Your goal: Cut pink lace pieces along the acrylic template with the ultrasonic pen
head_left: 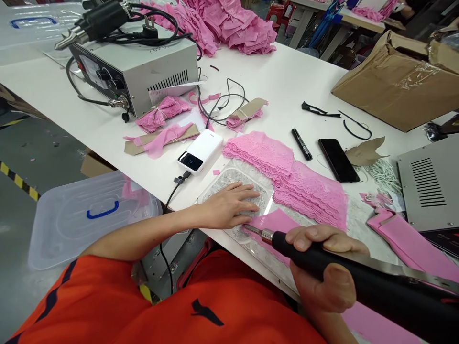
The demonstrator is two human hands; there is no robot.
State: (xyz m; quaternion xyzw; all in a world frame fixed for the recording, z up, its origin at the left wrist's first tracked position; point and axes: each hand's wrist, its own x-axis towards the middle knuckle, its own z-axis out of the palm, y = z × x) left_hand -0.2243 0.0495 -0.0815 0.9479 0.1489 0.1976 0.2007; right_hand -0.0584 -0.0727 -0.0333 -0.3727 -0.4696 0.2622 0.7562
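Note:
My right hand (324,263) is wrapped around the thick black barrel of a handheld welding gun (311,253) with a slim metal tip. The tip touches the near-left end of a pink fabric piece (274,222), close to my left fingertips. My left hand (231,205) lies flat with its fingers spread on a clear patterned plate (229,179), its fingertips at the edge of the pink piece. Just beyond, stacked pink lace pieces (308,191) lie in overlapping layers. The gun partly hides the fabric beneath it.
A grey control box (161,71) carries another black gun (103,21) at the back left. Nearby lie a white power bank (201,150), a marker (301,144) and a black phone (338,160). A cardboard box (398,81) stands at right; a lidded plastic bin (71,229) sits below the table edge.

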